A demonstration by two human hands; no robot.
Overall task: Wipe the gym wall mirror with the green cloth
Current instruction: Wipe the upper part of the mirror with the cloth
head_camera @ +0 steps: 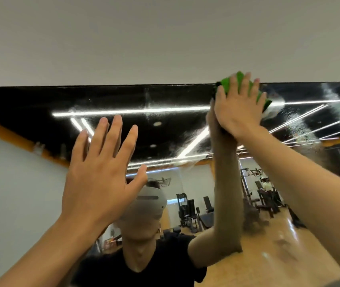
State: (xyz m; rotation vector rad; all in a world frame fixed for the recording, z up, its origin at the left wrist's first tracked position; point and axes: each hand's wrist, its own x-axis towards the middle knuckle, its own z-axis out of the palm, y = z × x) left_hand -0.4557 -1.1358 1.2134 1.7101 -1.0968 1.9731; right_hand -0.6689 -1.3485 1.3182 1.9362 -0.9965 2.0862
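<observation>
**A:** What are the hands doing?

**B:** The right hand (237, 108) lies flat, its fingers straight and slightly fanned. It presses the crumpled bright-green cloth (226, 82) against the glass, and nothing is pinched. The left hand (100, 175) is raised lower down, fingers spread wide, holding nothing.

**A:** Why so high?

**B:** The cloth sits at the very top edge of the large frameless wall mirror (165, 96), just where it meets the plain white wall (165, 38). I'd judge that a flat palm spreads pressure over the cloth, so it drags evenly along that edge. The left hand probably steadies the reach, though I cannot tell whether it touches the glass or hovers just off it.

**A:** What's hard to read?

**B:** Most of the cloth is hidden under the palm. Green folds show only above the fingertips and past the outer edge of the hand. The whitish smears (330, 94) to the right of the cloth could be wet film or dust, and I can't say which. The mirror's sides and bottom are cut off. The reflected grey gym machines (187, 212) are small and blurred. The reflected forearm (225, 183) meets the real hand and masks the glass below it.
</observation>
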